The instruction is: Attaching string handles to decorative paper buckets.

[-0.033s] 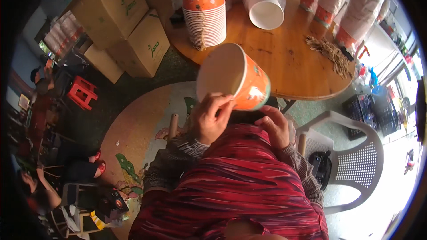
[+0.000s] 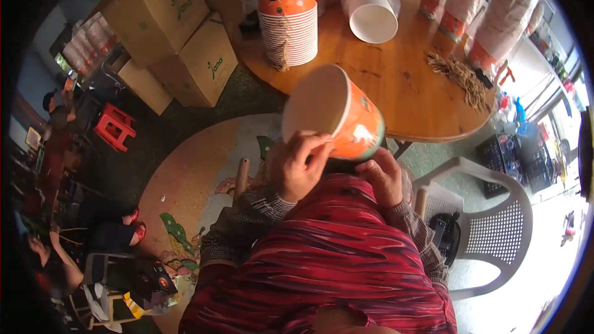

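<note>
Head view, bucket: a big orange paper bucket [image 2: 337, 114] with a white inside lies tipped on its side just above the person's lap, mouth turned to the left, in front of the round wooden table [image 2: 402, 80].
Head view, left hand: the left hand [image 2: 301, 170] is on the bucket's lower rim, fingers curled and clamped over the edge.
Head view, right hand: the right hand [image 2: 382, 176] sits under the bucket's base, fingers close together and cupped against it; whether they pinch anything small there, I cannot tell.
Head view, change: none to call; bucket and both hands sit exactly as in the other frame of this same instant.
Head view, meaning: by my read, the bucket is mid-handling, gripped at rim and base.
Head view, table: a tall stack of matching buckets [image 2: 286, 15], a white nested stack [image 2: 373, 18] on its side and a bundle of brown strips [image 2: 461, 77].
Head view, surroundings: cardboard boxes [image 2: 179, 37] to the left, a white plastic chair [image 2: 489, 222] to the right.
</note>
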### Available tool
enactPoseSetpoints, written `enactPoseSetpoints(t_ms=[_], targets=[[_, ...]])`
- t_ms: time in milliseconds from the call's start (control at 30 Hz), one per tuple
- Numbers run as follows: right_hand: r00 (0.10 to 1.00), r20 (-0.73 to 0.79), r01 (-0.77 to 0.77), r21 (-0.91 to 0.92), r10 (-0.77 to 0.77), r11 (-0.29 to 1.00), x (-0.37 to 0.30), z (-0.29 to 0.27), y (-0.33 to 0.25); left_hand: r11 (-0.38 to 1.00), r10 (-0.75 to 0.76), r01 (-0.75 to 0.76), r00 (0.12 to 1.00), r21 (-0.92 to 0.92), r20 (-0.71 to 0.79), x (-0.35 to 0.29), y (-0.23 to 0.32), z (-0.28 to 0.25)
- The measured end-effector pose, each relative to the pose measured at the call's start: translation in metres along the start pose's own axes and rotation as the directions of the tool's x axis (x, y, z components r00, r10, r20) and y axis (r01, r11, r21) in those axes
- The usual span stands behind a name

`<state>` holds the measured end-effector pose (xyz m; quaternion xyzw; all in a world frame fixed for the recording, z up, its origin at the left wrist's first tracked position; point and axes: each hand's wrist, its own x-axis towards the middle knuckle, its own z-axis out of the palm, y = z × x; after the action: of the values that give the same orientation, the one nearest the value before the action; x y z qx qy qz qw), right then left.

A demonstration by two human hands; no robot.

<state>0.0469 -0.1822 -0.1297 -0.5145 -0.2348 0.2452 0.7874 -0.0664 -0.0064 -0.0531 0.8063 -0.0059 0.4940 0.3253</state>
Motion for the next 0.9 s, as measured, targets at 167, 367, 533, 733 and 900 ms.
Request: enactPoseSetpoints(t_ms=[167, 367, 533, 733, 900], targets=[[0.989, -0.126, -0.053, 0.174, 0.076, 0.983, 0.016, 0.003, 0.013, 0.969, -0.045, 0.064, 0.995, -0.239, 0.085, -0.002, 0.01, -0.003], [0.991, -0.049, -0.1, 0.37, 0.127, 0.924, 0.018, -0.005, 0.011, 0.986, -0.137, 0.117, 0.976, -0.121, -0.172, 0.013, -0.045, -0.037], [0.991, 0.028, -0.13, 0.367, 0.129, 0.921, 0.023, -0.006, 0.017, 0.94, -0.34, 0.341, 0.939, 0.016, -0.057, 0.018, -0.091, -0.05], [0.993, 0.093, -0.09, 0.27, 0.067, 0.959, 0.024, -0.003, 0.019, 0.894, -0.439, 0.437, 0.898, -0.094, -0.002, 0.015, -0.103, -0.049], [0.995, 0.062, -0.085, 0.235, 0.073, 0.968, 0.026, 0.009, 0.014, 0.884, -0.458, 0.448, 0.887, -0.133, -0.058, 0.008, -0.118, -0.045]])
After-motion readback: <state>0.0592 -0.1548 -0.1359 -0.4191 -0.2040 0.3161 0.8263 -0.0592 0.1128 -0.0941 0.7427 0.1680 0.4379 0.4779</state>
